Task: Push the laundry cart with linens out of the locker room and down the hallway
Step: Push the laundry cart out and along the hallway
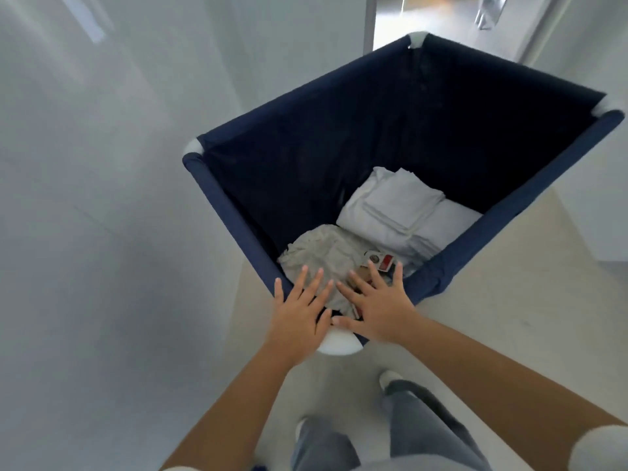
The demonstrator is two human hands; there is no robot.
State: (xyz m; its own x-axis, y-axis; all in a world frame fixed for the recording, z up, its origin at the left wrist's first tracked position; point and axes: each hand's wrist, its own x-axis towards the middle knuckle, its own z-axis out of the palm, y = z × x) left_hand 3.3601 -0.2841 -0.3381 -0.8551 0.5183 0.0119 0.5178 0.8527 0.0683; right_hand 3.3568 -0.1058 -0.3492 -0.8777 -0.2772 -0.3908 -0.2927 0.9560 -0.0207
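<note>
Both palms on the near corner: my left hand [299, 314] and right hand [380, 311] lie flat with the fingers spread wide. They grip nothing, and the heels bear on the rim either side of the white corner fitting [339, 345], lower centre of the frame. The navy laundry cart [231, 212] fills the middle of the picture. It is turned corner-on to me, its far corner aimed at the bright doorway [424, 15] at the top. Pushing from the corner, I judge, lets me steer the cart's nose through that opening while the pale wall [85, 164] crowds the left side. Folded white linens [397, 205] sit low toward the cart's right side, and a crumpled cream cloth [316, 246] lies below my fingertips. It looks a light load, so open palms should do.
</note>
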